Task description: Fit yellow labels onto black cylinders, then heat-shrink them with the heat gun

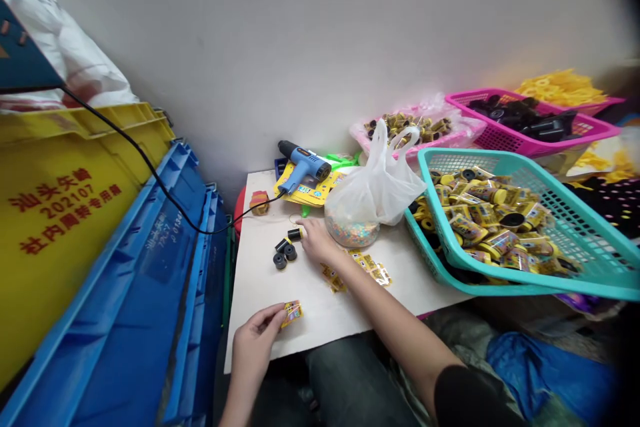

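My left hand (257, 337) is closed in a pinch on a small yellow printed plastic sleeve (293, 313) above the front of the white tabletop. Farther back, my right hand (319, 241) has its fingers curled at a small black cylinder (295, 235) with a yellow end; the grip is partly hidden. More black cylinders (280, 260) lie just left of it in a small cluster. Under and beside my right forearm are several flat yellow printed sleeves (370, 265), loosely spread on the table.
A blue heat gun (305, 167) rests on yellow printed sheets (313, 195), its black cord running left. Beside it stands a white plastic bag (375, 190) with colourful beads. Teal baskets (590, 227) of wrapped cylinders and pink baskets (595, 127) are at right. Blue crates (125, 293) line the left.
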`<state>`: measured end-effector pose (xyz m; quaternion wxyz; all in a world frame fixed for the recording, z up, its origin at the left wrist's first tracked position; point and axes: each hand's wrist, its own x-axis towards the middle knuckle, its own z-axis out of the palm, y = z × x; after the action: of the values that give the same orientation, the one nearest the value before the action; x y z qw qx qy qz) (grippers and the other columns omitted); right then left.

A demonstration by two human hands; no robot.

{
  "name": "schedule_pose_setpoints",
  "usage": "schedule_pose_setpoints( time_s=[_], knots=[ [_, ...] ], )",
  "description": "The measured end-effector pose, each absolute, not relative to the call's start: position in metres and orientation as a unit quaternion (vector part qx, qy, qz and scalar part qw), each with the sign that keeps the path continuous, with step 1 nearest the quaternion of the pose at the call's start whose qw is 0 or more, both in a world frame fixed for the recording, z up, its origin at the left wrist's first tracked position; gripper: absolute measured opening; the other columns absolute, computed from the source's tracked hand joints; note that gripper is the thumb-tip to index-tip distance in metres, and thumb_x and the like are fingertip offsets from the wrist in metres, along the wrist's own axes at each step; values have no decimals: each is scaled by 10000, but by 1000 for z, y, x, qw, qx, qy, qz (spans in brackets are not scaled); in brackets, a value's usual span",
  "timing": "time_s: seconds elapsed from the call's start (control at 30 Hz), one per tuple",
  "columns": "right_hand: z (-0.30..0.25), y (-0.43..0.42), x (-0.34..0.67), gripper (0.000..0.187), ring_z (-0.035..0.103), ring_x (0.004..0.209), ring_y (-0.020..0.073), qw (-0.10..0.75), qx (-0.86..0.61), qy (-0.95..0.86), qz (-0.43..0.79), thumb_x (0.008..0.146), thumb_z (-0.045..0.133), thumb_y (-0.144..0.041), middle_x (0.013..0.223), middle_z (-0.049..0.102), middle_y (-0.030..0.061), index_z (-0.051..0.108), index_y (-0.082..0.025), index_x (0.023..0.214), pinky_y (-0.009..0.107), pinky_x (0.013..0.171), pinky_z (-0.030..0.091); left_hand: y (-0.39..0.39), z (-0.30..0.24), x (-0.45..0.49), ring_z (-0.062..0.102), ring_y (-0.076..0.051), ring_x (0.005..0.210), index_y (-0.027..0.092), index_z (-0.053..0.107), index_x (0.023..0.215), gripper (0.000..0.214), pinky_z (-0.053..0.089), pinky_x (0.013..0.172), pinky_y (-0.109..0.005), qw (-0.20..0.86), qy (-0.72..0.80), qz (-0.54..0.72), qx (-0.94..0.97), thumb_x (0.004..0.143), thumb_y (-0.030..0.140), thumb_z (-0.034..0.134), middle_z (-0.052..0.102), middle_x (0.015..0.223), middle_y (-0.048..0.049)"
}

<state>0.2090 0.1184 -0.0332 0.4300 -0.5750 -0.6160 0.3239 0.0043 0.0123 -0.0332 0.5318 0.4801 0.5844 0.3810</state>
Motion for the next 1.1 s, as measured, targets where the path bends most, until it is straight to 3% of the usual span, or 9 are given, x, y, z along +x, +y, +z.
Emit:
schedule_pose_setpoints(
  time_s=[0.17, 0.3, 0.4, 0.57, 0.7, 0.83, 1.1],
  knots=[
    [-38, 149, 220, 361, 567, 1076, 205, 435, -566, -624, 317, 909, 564, -403, 1215, 572, 90, 573, -167, 1182, 442, 925, 495, 17, -37, -8, 699, -226, 699, 169, 785, 817, 431, 590, 694, -323, 496, 586, 414, 489, 480, 434, 827, 766, 761, -78],
    [-44, 102, 221, 376, 567, 1064, 205, 473, -557, -585, 351, 902, 568, -419, 1202, 570, 91, 566, -160, 1175, 434, 908, 498, 16, -30, -13, 717, -264, 786, 166, 790, 789, 370, 594, 695, -333, 479, 596, 416, 493, 579, 471, 780, 777, 845, -116],
    [-42, 47, 221, 454, 610, 883, 164, 485, -520, -562, 423, 873, 575, -499, 1066, 608, 69, 534, -181, 1195, 355, 789, 526, 13, -24, -10, 715, -271, 828, 181, 799, 809, 337, 589, 687, -322, 490, 577, 423, 498, 629, 464, 763, 777, 880, -112],
    [-31, -6, 214, 452, 591, 631, 125, 478, -470, -532, 517, 871, 513, -590, 807, 608, 24, 581, -177, 1039, 303, 644, 500, 8, -22, 0, 687, -226, 779, 196, 807, 833, 288, 571, 695, -305, 502, 532, 451, 511, 673, 433, 766, 766, 882, -94],
    [-27, -9, 211, 412, 580, 626, 122, 456, -459, -528, 550, 847, 577, -554, 743, 596, 6, 613, -177, 1008, 283, 634, 478, 4, -18, 5, 679, -225, 793, 209, 806, 841, 288, 577, 651, -302, 508, 509, 466, 515, 700, 453, 751, 753, 931, -99],
    [-29, -11, 214, 364, 553, 646, 115, 435, -461, -532, 561, 851, 592, -512, 728, 582, -3, 634, -181, 997, 269, 643, 448, 1, -10, 5, 687, -250, 936, 251, 805, 836, 194, 566, 852, -354, 472, 487, 467, 567, 720, 394, 743, 755, 973, -90],
    [-41, -25, 209, 394, 571, 818, 148, 475, -454, -508, 557, 773, 696, -466, 914, 622, 27, 619, -216, 1068, 304, 763, 467, -3, 1, 12, 677, -267, 1005, 239, 801, 860, 172, 555, 871, -365, 473, 469, 425, 612, 718, 311, 736, 742, 1036, -105]
  ],
)
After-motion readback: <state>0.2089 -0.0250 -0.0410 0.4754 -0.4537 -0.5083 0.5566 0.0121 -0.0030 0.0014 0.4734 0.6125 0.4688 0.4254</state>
